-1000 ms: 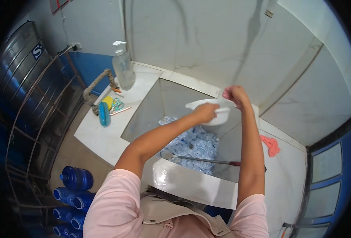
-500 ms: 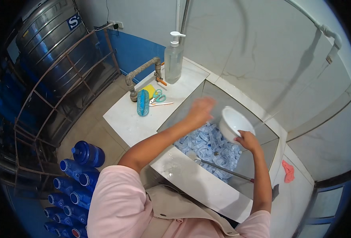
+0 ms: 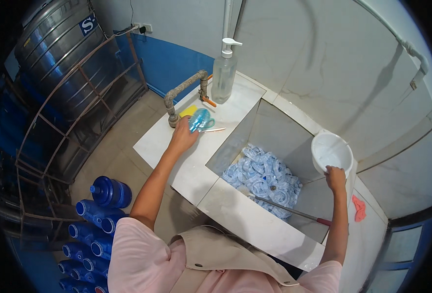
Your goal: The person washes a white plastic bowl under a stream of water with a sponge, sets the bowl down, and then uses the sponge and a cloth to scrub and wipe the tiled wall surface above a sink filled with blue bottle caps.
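White counter (image 3: 196,156), left grip (image 3: 183,134) on blurred blue brush (image 3: 201,120), scissors (image 3: 211,123) mostly hidden

Seen along a white countertop (image 3: 191,168) bearing a clear pump bottle (image 3: 223,78), a yellow sponge (image 3: 186,112), partly hidden teal-handled scissors (image 3: 213,122) and a thin stick (image 3: 217,130). Shown in a grey basin (image 3: 289,127) sunk into it, heaped with blue-and-clear plastic pieces (image 3: 260,171), crossed by a long, red-gripped tool (image 3: 299,212). Captured at right, on a white ledge (image 3: 365,239) bearing a coral cloth (image 3: 358,209).
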The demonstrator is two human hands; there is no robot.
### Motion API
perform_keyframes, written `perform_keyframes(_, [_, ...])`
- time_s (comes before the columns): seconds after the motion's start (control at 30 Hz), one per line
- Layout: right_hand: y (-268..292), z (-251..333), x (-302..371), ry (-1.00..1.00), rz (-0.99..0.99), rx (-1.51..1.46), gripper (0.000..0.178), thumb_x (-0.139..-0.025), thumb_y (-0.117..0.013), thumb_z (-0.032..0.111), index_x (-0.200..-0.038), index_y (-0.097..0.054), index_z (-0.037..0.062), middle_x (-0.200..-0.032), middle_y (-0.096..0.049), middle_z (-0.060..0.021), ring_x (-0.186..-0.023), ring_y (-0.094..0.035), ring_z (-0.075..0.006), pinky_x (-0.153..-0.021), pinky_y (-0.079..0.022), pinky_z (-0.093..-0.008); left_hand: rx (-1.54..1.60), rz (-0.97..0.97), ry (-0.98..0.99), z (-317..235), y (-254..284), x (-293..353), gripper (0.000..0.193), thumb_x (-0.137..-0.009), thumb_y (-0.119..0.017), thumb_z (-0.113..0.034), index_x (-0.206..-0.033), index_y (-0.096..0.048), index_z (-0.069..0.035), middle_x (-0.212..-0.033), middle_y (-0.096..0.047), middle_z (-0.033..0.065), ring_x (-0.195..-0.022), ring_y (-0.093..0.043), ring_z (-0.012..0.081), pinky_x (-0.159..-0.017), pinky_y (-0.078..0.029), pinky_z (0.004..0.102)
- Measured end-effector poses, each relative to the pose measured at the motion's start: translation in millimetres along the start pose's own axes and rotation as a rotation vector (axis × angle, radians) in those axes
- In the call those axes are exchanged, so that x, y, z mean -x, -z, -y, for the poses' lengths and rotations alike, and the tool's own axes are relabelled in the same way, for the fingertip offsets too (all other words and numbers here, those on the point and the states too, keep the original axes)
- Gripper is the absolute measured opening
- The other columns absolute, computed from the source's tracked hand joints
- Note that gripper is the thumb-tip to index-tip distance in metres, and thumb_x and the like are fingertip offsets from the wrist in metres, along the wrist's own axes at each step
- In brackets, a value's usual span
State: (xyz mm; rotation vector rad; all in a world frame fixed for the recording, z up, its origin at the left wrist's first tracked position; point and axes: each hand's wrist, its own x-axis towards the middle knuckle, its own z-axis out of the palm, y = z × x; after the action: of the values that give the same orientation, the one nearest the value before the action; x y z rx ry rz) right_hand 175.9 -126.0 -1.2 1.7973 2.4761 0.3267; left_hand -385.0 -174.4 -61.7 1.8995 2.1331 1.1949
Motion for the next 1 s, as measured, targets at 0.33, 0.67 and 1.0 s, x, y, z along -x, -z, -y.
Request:
perform_keyframes(0.33, [25,10,0,-0.065,-0.061,-0.026,0.017,-0.074,-0.062,0.017,-0.090,-0.065,0.0098,-0.079,-0.064,-0.0099,-0.078,-0.060,-0.0264,-0.073,-0.041,-0.0399,-0.173,0.173,-0.140,11,-11,-25,0.051,-0.071,-0.065,-0.025,-0.110,-0.045,0.000,-0.111,-0.046,0.0165,-0.106,-0.041,0.0326,-0.089,-0.032,0.0476])
perform_keyframes(0.67, [54,0,8,-0.114,-0.045,-0.014,0.017,-0.074,-0.062,0.017,-0.088,-0.065,0.0092,-0.077,-0.064,-0.0107,-0.077,-0.059,-0.0274,-0.072,-0.041,-0.0398,-0.339,0.662,-0.067,2,6,-43,0.097,-0.053,-0.075,-0.053,-0.136,-0.031,-0.027,-0.142,-0.008,0.0310,-0.127,-0.013,0.0533,-0.103,-0.016,0.0553])
perform_keyframes(1.0, [69,12,6,-0.166,0.069,-0.002,0.019,-0.073,-0.062,0.017,-0.089,-0.064,0.0073,-0.083,-0.064,-0.0131,-0.083,-0.058,-0.0295,-0.077,-0.039,-0.0405,-0.416,0.727,-0.010,18,-1,-61,0.091,-0.054,-0.072,-0.053,-0.133,-0.035,-0.027,-0.140,-0.019,0.0283,-0.126,-0.022,0.0511,-0.098,-0.026,0.0547])
